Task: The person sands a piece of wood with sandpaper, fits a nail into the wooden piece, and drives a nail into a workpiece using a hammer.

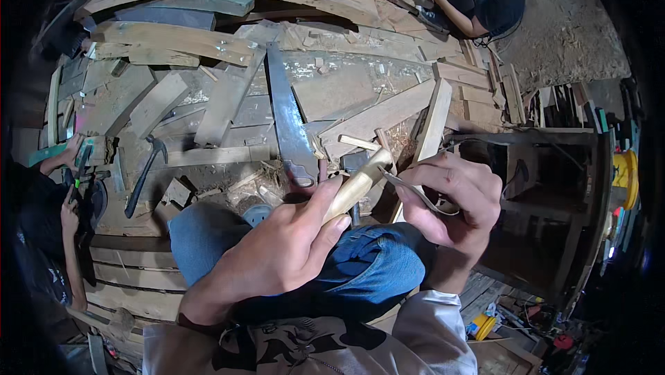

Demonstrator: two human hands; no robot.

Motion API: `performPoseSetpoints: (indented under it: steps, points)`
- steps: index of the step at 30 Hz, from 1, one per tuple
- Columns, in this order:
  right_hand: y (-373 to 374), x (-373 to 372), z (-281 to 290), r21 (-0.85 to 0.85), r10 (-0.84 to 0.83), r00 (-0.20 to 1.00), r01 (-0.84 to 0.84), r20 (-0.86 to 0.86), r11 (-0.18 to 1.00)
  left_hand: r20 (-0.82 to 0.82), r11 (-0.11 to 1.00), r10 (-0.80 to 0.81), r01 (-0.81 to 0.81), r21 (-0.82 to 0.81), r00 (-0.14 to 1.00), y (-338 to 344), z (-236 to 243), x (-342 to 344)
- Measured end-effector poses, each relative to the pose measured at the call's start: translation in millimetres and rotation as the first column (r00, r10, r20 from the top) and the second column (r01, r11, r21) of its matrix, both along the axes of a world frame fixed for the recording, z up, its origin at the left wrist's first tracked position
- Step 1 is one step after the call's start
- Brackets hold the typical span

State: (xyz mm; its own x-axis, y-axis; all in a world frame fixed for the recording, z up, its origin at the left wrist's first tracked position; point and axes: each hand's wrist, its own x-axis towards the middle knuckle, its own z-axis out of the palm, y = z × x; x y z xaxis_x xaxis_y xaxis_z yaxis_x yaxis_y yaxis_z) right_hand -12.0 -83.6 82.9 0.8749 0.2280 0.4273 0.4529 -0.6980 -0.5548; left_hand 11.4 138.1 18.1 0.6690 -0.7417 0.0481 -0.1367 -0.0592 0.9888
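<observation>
With the left hand [277,247] grasping the pale wooden piece [357,188] and the right hand [465,191] pinching a thin curled strip [395,180], the likeliest trouble is the wood twisting or the strip skidding toward the left hand, which slack holding or uneven pressure could be causing. The wooden piece is lying between the left thumb and forefinger, its far end projecting forward and rightward beyond them, while the strip is sitting at that end, contact being hard to tell.
</observation>
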Motion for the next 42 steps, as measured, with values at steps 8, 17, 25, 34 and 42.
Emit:
performPoseSetpoints:
  steps: [8, 17, 25, 34, 42]
  points:
    - [-0.3, 3.1, -6.8, -0.092, -0.032, 0.997, 0.026, -0.069, 0.995, 0.038, 0.999, 0.050, -0.050, -0.001, 0.998, -6.9, -4.8, 4.6]
    - [1.4, 0.8, -9.7, -0.273, -0.059, 0.998, 0.061, 0.015, 0.960, -0.075, 0.987, 0.011, 0.002, 0.160, 0.997, 0.9, 12.1, 16.3]
    - [9.7, 1.0, -11.4, -0.241, -0.063, 0.998, 0.058, -0.014, 0.969, 0.037, 0.988, 0.012, -0.018, 0.153, 0.999, 2.5, -0.3, 12.1]
    - [7.0, -1.7, -15.1, -0.300, -0.104, 0.994, 0.091, -0.028, 0.950, 0.045, 0.980, -0.035, 0.026, 0.195, 0.998, -2.9, 1.9, 13.4]
    - [14.3, -2.2, -11.5, -0.341, -0.173, 0.984, 0.151, -0.036, 0.928, 0.063, 0.992, -0.004, -0.004, 0.124, 0.998, -5.2, -3.7, 9.3]
